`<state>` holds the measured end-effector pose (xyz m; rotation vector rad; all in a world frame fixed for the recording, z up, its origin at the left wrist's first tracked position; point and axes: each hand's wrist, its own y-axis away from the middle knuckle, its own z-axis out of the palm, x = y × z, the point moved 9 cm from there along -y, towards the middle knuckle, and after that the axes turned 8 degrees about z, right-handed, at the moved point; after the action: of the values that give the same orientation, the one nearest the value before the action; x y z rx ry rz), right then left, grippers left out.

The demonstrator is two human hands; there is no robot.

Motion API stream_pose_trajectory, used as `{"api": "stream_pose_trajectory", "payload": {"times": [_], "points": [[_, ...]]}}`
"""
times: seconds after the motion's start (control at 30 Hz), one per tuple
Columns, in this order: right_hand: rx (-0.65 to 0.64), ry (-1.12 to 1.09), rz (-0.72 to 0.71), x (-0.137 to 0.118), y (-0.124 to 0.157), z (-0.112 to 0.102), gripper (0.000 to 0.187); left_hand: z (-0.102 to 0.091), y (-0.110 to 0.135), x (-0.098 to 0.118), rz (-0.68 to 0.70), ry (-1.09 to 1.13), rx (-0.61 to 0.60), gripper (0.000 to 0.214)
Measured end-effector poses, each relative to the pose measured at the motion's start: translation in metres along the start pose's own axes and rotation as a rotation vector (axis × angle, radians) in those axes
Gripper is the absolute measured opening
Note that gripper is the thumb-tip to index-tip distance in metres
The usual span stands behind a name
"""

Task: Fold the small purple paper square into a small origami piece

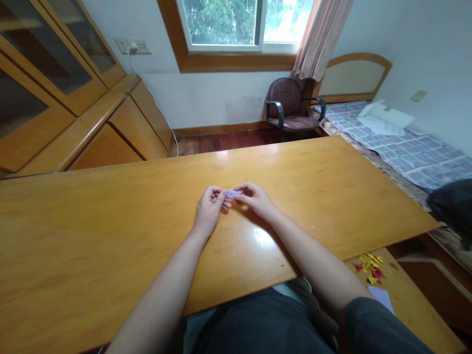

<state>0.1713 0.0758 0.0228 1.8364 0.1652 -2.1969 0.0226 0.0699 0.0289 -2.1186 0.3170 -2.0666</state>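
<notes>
A small folded piece of purple paper point(233, 194) is held between my two hands, just over the wooden table point(110, 236). On its left end, my left hand point(211, 206) pinches it between thumb and fingers. The right end is gripped by my right hand point(256, 199), with thumb and forefinger closed on it. My fingertips hide both ends of the paper, so its full folded shape cannot be made out.
Lower right, a side surface point(416, 300) bears several small yellow and red folded paper pieces point(372, 268) and a stack of purple paper point(381, 297). Beyond the table stand a brown armchair point(291, 105) and a bed point(416, 147). Wooden cabinets point(121, 132) line the left.
</notes>
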Motion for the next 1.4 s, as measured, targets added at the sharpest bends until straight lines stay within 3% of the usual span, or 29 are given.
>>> {"api": "stream_pose_trajectory", "payload": {"times": [0.33,0.6,0.97,1.17,1.4], "points": [[-0.068,-0.076,0.051,-0.002,0.004,0.007,0.034,0.010,0.002,0.003,-0.014,-0.023,-0.109,0.030],[-0.038,-0.073,0.017,-0.005,0.003,0.002,0.039,0.004,0.000,-0.004,-0.099,0.088,-0.041,0.032],[0.055,0.004,0.044,0.003,-0.002,-0.007,0.031,0.012,0.002,-0.008,-0.072,0.078,-0.094,0.037],[0.104,-0.001,0.015,-0.001,-0.001,-0.012,0.029,0.007,-0.001,-0.005,-0.083,0.107,-0.057,0.037],[0.081,0.036,-0.021,0.001,-0.001,-0.008,0.033,0.005,0.001,-0.005,-0.009,-0.011,-0.075,0.031]]}}
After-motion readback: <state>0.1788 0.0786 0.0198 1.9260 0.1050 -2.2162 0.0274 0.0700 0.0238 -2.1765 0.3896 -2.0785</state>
